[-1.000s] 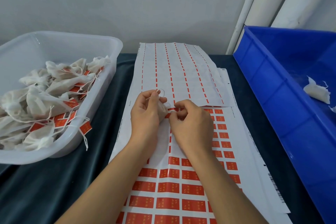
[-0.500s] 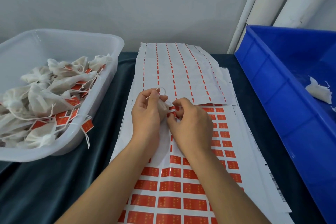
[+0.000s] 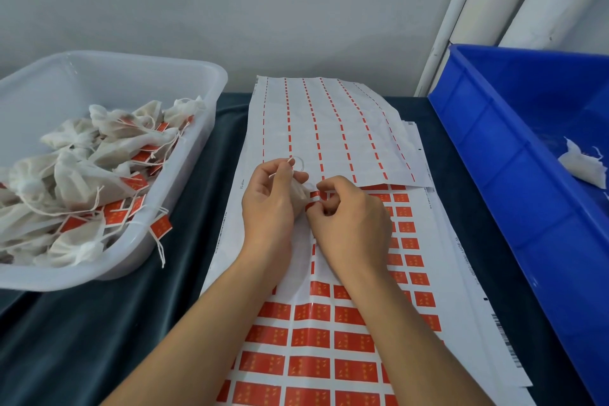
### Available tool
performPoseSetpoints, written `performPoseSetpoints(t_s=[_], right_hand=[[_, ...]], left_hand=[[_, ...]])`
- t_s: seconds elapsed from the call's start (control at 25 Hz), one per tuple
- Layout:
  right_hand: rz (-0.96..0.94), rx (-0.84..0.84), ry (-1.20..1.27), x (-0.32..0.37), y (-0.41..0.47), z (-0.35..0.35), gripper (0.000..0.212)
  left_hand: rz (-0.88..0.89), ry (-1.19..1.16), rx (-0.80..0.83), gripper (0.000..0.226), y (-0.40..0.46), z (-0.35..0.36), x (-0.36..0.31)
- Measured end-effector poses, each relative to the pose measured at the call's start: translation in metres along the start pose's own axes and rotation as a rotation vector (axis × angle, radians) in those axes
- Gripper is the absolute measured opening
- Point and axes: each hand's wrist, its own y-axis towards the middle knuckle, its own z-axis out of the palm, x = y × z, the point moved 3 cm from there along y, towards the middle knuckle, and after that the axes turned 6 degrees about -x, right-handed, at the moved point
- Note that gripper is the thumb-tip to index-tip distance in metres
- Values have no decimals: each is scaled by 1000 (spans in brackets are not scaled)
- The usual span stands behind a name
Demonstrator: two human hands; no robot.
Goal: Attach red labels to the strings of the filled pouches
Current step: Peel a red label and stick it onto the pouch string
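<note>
The left hand (image 3: 268, 204) is gripping a filled pouch (image 3: 298, 196) above the label sheet (image 3: 329, 333), its string (image 3: 290, 162) looping over the fingertips. The right hand (image 3: 354, 221) is pinching a red label (image 3: 314, 204) just beside the pouch.

At the left of the frame a translucent white plastic tub (image 3: 184, 148) holds a heap of white cloth pouches with red labels (image 3: 82, 181). In the centre, long white sheets of red rectangular labels (image 3: 309, 339) lie on the dark-cloth-covered desk (image 3: 82, 339). The blue plastic crate (image 3: 514, 194) stands at right.
</note>
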Motion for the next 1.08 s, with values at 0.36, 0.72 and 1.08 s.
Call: performPoseSetpoints(t_s=[0.36, 0.72, 1.08], right_hand=[[0, 5, 71, -7, 3, 1, 26], [128, -10, 271, -20, 11, -9, 24], [422, -146, 679, -47, 24, -35, 18]], left_hand=[[48, 39, 6, 14, 1, -3, -2], [128, 146, 7, 17, 1, -2, -3], [181, 249, 72, 12, -4, 4, -6]])
